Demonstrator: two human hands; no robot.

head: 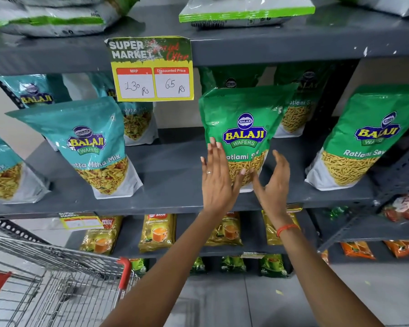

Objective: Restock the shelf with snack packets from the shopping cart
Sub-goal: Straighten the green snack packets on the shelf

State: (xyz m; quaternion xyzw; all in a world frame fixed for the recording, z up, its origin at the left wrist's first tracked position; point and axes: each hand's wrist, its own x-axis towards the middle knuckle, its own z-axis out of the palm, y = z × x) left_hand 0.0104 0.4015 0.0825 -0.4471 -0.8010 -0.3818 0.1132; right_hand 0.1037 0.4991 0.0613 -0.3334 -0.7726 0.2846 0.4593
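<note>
A green Ratlami Sev packet (242, 123) stands upright on the grey middle shelf (170, 185). My left hand (218, 178) lies flat with spread fingers against the packet's lower left front. My right hand (275, 182) hovers open just to the packet's right, fingers curved, apart from it. Neither hand grips it. More green packets stand behind it (295, 109) and at the right (368, 140). Teal Khatta Mitha Mix packets (90, 142) stand on the left of the same shelf. The wire shopping cart (57, 279) with a red handle sits at lower left; its contents are not visible.
A yellow price tag (151, 69) hangs from the upper shelf edge. Large white-green bags (245, 10) lie on the top shelf. Yellow tea packets (157, 232) fill the shelf below, green ones under them. A second rack with orange packets (356, 250) adjoins at right.
</note>
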